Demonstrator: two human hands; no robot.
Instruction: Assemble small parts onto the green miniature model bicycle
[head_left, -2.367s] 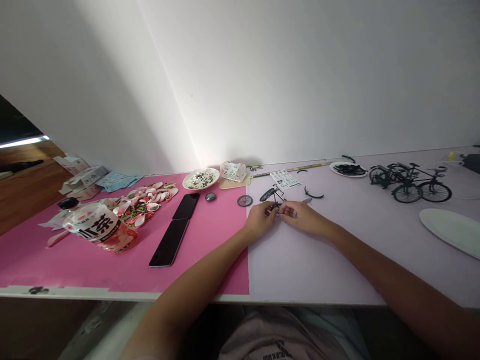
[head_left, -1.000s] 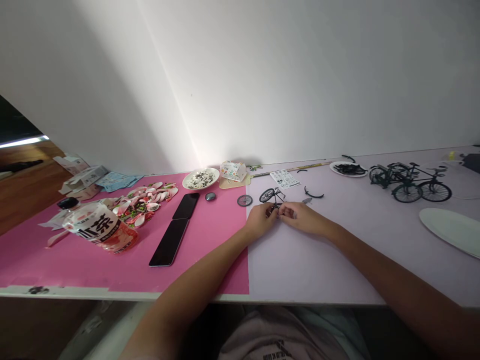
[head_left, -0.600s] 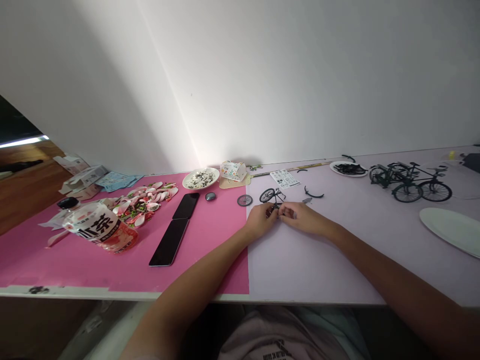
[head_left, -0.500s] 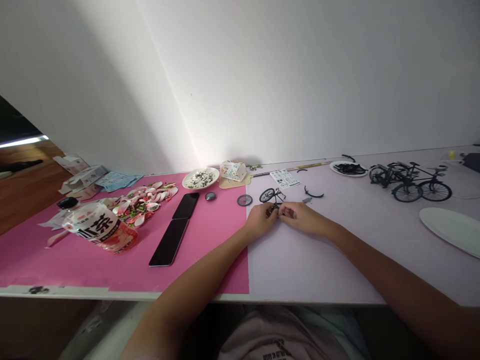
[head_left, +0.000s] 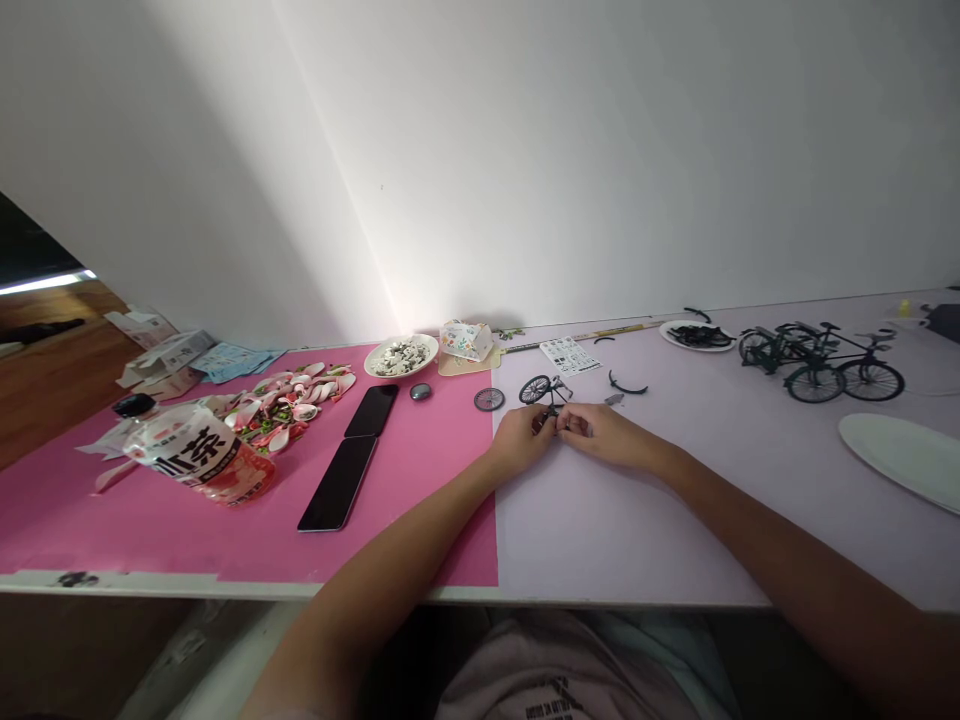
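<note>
A small black model bicycle [head_left: 535, 389], with one spoked wheel showing, is held between my two hands over the table's middle. The fingers of my left hand [head_left: 520, 436] are closed on its near side. My right hand [head_left: 598, 433] pinches it from the right, and the fingertips of both hands almost meet. My fingers hide the bicycle's lower part. A loose spoked wheel [head_left: 489, 399] lies flat just left of my hands. To the right rest a curved black part [head_left: 628, 386] and a small grey piece [head_left: 614, 399].
Finished model bicycles [head_left: 870, 378] stand at right, by a white plate [head_left: 904, 455] and a smaller plate of black parts [head_left: 699, 337]. An instruction sheet [head_left: 570, 356] lies behind my hands. Leftward are a phone [head_left: 339, 483], a bottle [head_left: 202, 455] and a petal pile [head_left: 289, 405].
Almost nothing differs. Both hands stay closed on the model bicycle in the same place.
</note>
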